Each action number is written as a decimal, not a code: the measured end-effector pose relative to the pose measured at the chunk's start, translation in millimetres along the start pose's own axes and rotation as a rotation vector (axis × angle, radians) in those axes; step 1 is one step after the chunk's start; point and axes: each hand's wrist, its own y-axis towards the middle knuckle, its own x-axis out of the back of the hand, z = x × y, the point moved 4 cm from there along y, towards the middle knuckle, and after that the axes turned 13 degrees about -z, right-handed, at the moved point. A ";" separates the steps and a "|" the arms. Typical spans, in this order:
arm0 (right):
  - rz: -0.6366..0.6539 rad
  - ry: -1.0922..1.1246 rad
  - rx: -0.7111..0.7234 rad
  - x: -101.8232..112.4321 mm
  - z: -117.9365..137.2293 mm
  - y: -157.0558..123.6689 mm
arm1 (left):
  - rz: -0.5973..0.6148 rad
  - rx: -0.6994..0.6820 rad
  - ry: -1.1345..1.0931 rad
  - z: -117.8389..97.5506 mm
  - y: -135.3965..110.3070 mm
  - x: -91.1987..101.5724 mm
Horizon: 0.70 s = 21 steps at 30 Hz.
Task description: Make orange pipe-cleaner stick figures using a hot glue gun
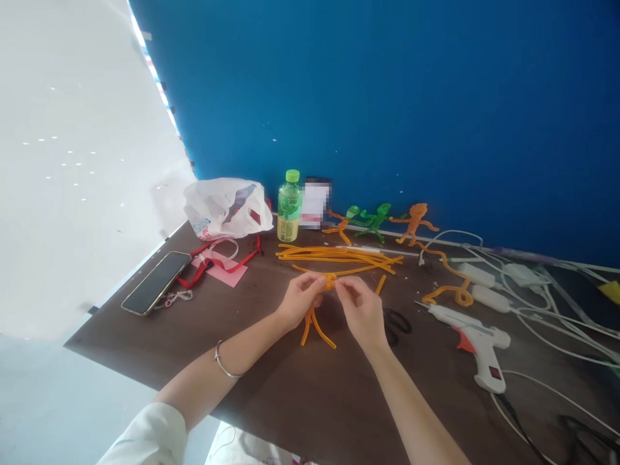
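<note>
Both my hands meet over the middle of a dark brown table (300, 400). My left hand (300, 299) and my right hand (361, 310) each pinch a twisted orange pipe cleaner piece (330, 280) between fingertips. Two orange strands of it hang down below my left hand toward the table. A silver bangle sits on my left wrist. Just beyond my hands lies a loose bundle of orange pipe cleaners (339, 256).
Pipe cleaner figures, orange (414, 223) and green (375, 219), stand along the blue wall. A green bottle (289, 206) and white plastic bag (225, 208) sit at the back left, a phone (155, 282) left. A white glue gun (477, 342), black scissors (398, 320) and white cables lie right.
</note>
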 end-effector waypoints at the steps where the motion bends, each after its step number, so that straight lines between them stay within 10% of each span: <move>1: 0.007 -0.004 0.029 1.2 -0.4 1.5 | 0.014 0.016 -0.015 0.4 0.0 -0.5; 21: 0.067 -0.168 0.464 3.8 11.3 2.0 | 0.105 0.147 -0.096 0.4 -2.0 -1.3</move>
